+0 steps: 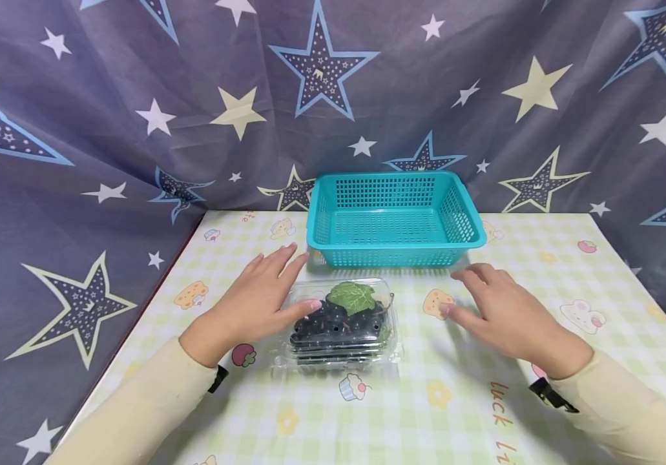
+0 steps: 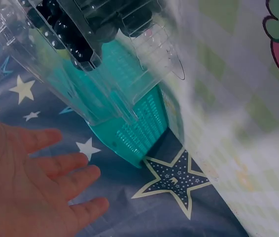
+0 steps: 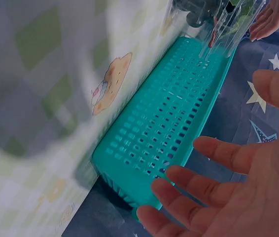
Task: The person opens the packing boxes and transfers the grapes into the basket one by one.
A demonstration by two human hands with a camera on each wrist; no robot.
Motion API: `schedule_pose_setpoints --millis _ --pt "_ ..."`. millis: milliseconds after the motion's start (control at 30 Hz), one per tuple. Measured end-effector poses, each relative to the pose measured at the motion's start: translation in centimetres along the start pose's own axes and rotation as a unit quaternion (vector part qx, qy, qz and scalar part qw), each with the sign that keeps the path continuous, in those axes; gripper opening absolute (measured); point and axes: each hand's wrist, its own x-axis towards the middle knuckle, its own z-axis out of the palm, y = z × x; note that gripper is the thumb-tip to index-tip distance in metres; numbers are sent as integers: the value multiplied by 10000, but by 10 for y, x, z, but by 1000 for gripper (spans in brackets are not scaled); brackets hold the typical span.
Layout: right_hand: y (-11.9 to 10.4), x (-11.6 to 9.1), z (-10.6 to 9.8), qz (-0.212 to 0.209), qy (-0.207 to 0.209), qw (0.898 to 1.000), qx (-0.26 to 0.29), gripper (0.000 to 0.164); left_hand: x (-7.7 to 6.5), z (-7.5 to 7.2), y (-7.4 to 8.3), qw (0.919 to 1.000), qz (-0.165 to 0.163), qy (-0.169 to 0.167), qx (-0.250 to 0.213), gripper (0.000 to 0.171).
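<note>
A clear plastic clamshell box (image 1: 341, 355) stands on the table with its lid down. Inside lie dark grapes (image 1: 333, 326) and a green leaf (image 1: 353, 297). My left hand (image 1: 257, 294) hovers at the box's left side, fingers spread and thumb overlapping the lid in the head view; the left wrist view shows the palm with nothing in it. To the right of the box, my right hand (image 1: 495, 313) hangs apart from it with loosely bent fingers, also holding nothing. A teal plastic basket (image 1: 396, 255) with perforated walls sits behind the box, with nothing inside.
A checked tablecloth (image 1: 437, 420) with printed cakes and fruit covers the table. Behind and to the left hangs a dark cloth (image 1: 205, 51) patterned with stars. The basket stands close to the table's back edge.
</note>
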Motion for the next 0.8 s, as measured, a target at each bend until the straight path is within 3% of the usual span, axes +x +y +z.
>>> schedule_pose_setpoints --millis 800 --pt "-22 0 19 -483 -149 9983 272 52 -9 -4 31 9992 385 -92 96 88"
